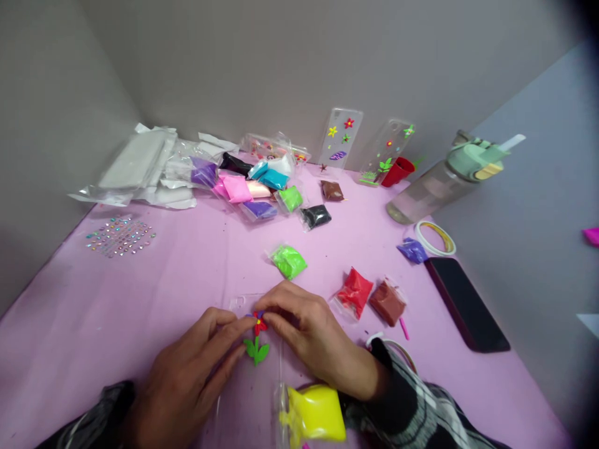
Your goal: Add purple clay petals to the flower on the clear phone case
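A clay flower (258, 323) with red and purple petals, a yellow centre and a green stem with leaves (256, 351) lies on a clear phone case (248, 393). My right hand (309, 330) pinches at the upper petals from the right, thumb and index close together; its fingertips partly cover them. From the left, my left hand (191, 368) reaches in with a stretched finger touching the flower's edge. Its thumb lies lower, apart from that finger, near the leaves. Close to my right wrist is a yellow clay packet (318, 411).
Clay packets in green (289, 261), red (354, 293) and brown (388, 302) lie beyond my hands. Rhinestones (120, 237) are at left. A phone (467, 304), tape roll (435, 238) and bottle (440, 181) stand or lie right. Decorated cases (340, 140) lean on the back wall.
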Available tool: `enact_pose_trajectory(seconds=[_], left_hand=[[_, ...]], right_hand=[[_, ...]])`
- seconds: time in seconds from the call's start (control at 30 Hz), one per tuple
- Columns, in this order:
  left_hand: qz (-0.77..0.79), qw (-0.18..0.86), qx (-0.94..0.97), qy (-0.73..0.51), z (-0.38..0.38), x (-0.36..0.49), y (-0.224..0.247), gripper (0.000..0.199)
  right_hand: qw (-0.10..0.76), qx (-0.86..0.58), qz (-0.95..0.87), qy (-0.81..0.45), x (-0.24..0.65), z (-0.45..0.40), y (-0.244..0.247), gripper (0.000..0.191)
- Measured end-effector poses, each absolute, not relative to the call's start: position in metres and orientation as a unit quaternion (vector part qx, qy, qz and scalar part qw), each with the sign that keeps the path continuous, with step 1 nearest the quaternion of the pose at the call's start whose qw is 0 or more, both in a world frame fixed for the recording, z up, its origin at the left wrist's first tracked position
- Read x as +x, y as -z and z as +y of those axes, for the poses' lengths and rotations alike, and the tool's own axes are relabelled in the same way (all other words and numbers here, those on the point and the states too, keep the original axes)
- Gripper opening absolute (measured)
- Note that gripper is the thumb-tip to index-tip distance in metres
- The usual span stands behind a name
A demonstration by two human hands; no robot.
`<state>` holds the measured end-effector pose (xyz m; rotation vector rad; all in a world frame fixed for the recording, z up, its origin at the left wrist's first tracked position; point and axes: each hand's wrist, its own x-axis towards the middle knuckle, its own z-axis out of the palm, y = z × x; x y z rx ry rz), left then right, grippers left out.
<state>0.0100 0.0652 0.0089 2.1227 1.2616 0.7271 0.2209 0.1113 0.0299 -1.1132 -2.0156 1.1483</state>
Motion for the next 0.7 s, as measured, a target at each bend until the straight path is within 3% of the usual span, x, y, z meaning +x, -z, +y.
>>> enact_pose_trajectory(seconds=[0.7], left_hand=[[0.457, 0.227, 0.821, -0.255, 0.0654, 0.0094, -0.006, 0.03]], right_hand=[[0.252, -0.39, -0.802, -0.375, 0.222, 0.1098, -0.0267, 0.011]])
